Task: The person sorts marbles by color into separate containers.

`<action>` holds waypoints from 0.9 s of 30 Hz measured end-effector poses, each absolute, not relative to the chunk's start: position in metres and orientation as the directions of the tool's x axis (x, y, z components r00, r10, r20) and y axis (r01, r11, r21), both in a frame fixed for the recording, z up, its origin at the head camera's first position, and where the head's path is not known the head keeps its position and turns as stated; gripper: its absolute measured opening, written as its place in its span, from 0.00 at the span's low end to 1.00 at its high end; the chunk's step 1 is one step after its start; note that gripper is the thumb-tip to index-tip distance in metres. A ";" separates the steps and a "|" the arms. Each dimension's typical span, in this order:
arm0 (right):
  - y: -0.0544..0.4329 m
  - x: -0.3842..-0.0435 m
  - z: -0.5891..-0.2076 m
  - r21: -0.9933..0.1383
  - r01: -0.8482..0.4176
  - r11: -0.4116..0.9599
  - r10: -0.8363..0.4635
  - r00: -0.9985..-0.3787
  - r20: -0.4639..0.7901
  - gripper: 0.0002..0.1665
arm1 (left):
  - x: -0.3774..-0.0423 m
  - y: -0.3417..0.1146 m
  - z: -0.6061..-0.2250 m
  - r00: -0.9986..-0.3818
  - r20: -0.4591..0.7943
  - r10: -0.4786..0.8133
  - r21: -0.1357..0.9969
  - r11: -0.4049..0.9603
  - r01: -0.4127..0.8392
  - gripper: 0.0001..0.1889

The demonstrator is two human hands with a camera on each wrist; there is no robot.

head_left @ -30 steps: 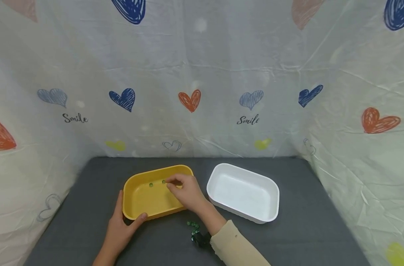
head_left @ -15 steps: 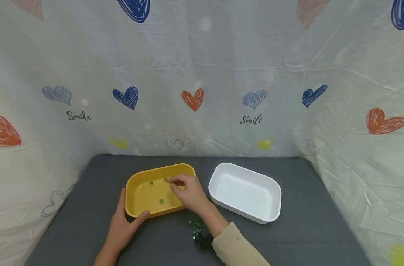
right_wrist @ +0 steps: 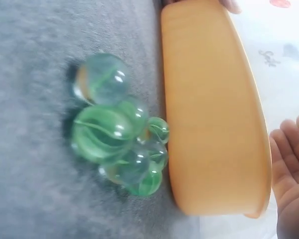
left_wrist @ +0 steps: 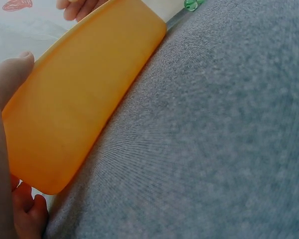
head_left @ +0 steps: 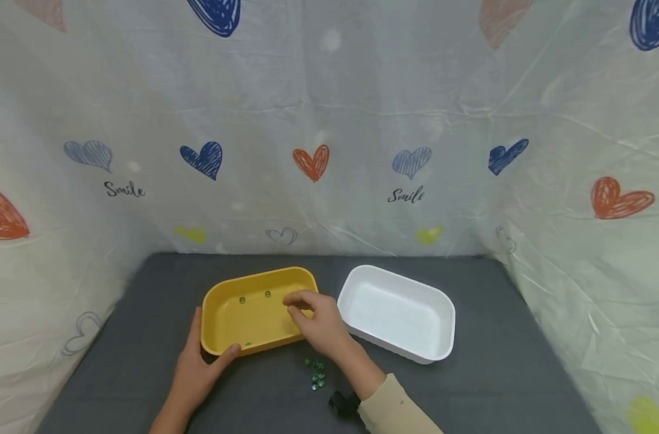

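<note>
My left hand (head_left: 199, 367) grips the front left corner of a yellow tray (head_left: 259, 276), thumb on the front rim and fingers along the left end. In the left wrist view the thumb and curled fingertips show at the tray's near end. Inside the tray lie two green glass marbles (head_left: 267, 294) toward the back wall and another marble (head_left: 248, 344) by the front wall, partly hidden by the rim. My right hand (head_left: 318, 319) hovers over the tray's right side, fingers loosely bent, nothing visible between them. Several green swirled marbles (right_wrist: 104, 132) sit clustered on the cloth before the tray.
A white tray (head_left: 453, 313) stands right of the yellow one on the dark grey cloth (head_left: 470, 398). Behind hangs a pale curtain (head_left: 351, 132) printed with hearts. A small black device (head_left: 343, 404) shows at my right sleeve.
A marble came into view in the middle of the yellow tray, then rolled to its front wall. My right hand has drawn back to the right. The left hand keeps its grip.
</note>
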State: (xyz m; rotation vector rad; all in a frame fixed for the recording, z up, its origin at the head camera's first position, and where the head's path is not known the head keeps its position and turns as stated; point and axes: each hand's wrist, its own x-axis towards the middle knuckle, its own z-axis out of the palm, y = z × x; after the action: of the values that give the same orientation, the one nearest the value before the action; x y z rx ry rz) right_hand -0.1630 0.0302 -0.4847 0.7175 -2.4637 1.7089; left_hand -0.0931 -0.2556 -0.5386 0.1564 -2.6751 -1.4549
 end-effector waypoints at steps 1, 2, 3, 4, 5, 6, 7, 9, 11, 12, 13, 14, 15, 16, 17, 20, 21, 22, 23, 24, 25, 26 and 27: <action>0.031 -0.161 -0.485 -0.868 -0.416 0.272 -0.337 -0.886 0.319 0.10 | -0.093 -0.256 -0.539 -0.990 0.030 -0.135 0.841 0.539 -0.048 0.66; 0.032 -0.159 -0.485 -0.863 -0.429 0.266 -0.337 -0.880 0.334 0.10 | -0.093 -0.256 -0.539 -0.990 0.028 -0.138 0.843 0.536 -0.050 0.66; 0.033 -0.157 -0.485 -0.858 -0.443 0.259 -0.341 -0.873 0.348 0.10 | -0.092 -0.257 -0.539 -0.990 0.023 -0.141 0.845 0.532 -0.056 0.66; 0.034 -0.155 -0.485 -0.852 -0.457 0.253 -0.345 -0.866 0.362 0.10 | -0.091 -0.257 -0.539 -0.989 0.019 -0.145 0.847 0.529 -0.061 0.67; 0.034 -0.153 -0.485 -0.845 -0.474 0.246 -0.350 -0.857 0.379 0.10 | -0.091 -0.257 -0.538 -0.989 0.014 -0.150 0.847 0.527 -0.068 0.67; 0.035 -0.151 -0.485 -0.839 -0.489 0.237 -0.351 -0.849 0.396 0.10 | -0.091 -0.257 -0.538 -0.988 0.012 -0.153 0.845 0.530 -0.072 0.67; 0.037 -0.149 -0.484 -0.834 -0.502 0.230 -0.349 -0.842 0.411 0.10 | -0.091 -0.257 -0.538 -0.988 0.010 -0.155 0.842 0.534 -0.075 0.67; 0.040 -0.146 -0.485 -0.823 -0.524 0.219 -0.337 -0.832 0.440 0.10 | -0.092 -0.256 -0.537 -0.989 0.014 -0.151 0.839 0.540 -0.070 0.67; 0.043 -0.142 -0.486 -0.819 -0.536 0.203 -0.324 -0.826 0.461 0.10 | -0.093 -0.255 -0.537 -0.989 0.017 -0.144 0.834 0.547 -0.065 0.67; 0.045 -0.140 -0.488 -0.820 -0.538 0.194 -0.320 -0.825 0.466 0.10 | -0.093 -0.255 -0.538 -0.990 0.017 -0.141 0.833 0.549 -0.064 0.67; 0.047 -0.138 -0.489 -0.822 -0.538 0.184 -0.322 -0.823 0.467 0.10 | -0.094 -0.255 -0.538 -0.990 0.013 -0.140 0.835 0.547 -0.066 0.67; 0.049 -0.136 -0.490 -0.824 -0.538 0.175 -0.326 -0.822 0.468 0.10 | -0.094 -0.255 -0.538 -0.990 0.010 -0.141 0.834 0.547 -0.069 0.67; 0.050 -0.134 -0.492 -0.828 -0.537 0.163 -0.333 -0.820 0.466 0.10 | -0.094 -0.255 -0.538 -0.990 0.007 -0.143 0.833 0.548 -0.074 0.67; 0.052 -0.132 -0.493 -0.833 -0.531 0.154 -0.340 -0.820 0.460 0.10 | -0.093 -0.254 -0.538 -0.990 0.003 -0.144 0.832 0.550 -0.078 0.67; 0.054 -0.130 -0.495 -0.839 -0.524 0.150 -0.348 -0.822 0.451 0.10 | -0.093 -0.254 -0.538 -0.989 0.000 -0.145 0.831 0.550 -0.081 0.67; 0.058 -0.126 -0.501 -0.845 -0.512 0.154 -0.358 -0.826 0.436 0.10 | -0.093 -0.254 -0.539 -0.990 -0.004 -0.144 0.829 0.553 -0.084 0.67; 0.059 -0.125 -0.503 -0.847 -0.510 0.154 -0.359 -0.827 0.433 0.10 | -0.093 -0.254 -0.539 -0.990 -0.003 -0.142 0.829 0.553 -0.082 0.67; 0.061 -0.123 -0.504 -0.848 -0.507 0.155 -0.363 -0.827 0.428 0.10 | -0.093 -0.254 -0.539 -0.990 -0.001 -0.140 0.831 0.551 -0.079 0.67; 0.062 -0.122 -0.506 -0.847 -0.509 0.153 -0.368 -0.825 0.429 0.10 | -0.093 -0.254 -0.539 -0.990 0.001 -0.138 0.832 0.550 -0.076 0.67; 0.063 -0.121 -0.508 -0.846 -0.512 0.149 -0.374 -0.821 0.431 0.09 | -0.094 -0.254 -0.539 -0.991 0.000 -0.136 0.834 0.547 -0.075 0.67; 0.063 -0.119 -0.509 -0.846 -0.514 0.144 -0.382 -0.817 0.432 0.09 | -0.094 -0.254 -0.538 -0.991 0.001 -0.135 0.835 0.546 -0.074 0.67; 0.064 -0.118 -0.511 -0.846 -0.516 0.136 -0.391 -0.812 0.433 0.09 | -0.094 -0.255 -0.538 -0.991 0.002 -0.135 0.836 0.544 -0.072 0.67; 0.065 -0.117 -0.512 -0.845 -0.519 0.129 -0.399 -0.807 0.435 0.09 | -0.094 -0.255 -0.538 -0.991 0.004 -0.135 0.837 0.543 -0.071 0.67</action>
State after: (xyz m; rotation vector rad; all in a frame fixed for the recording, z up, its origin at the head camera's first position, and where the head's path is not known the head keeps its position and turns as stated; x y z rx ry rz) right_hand -0.1169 0.0646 -0.5117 0.9323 -2.2812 1.7782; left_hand -0.0940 -0.2554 -0.5375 0.1808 -2.6994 -1.4589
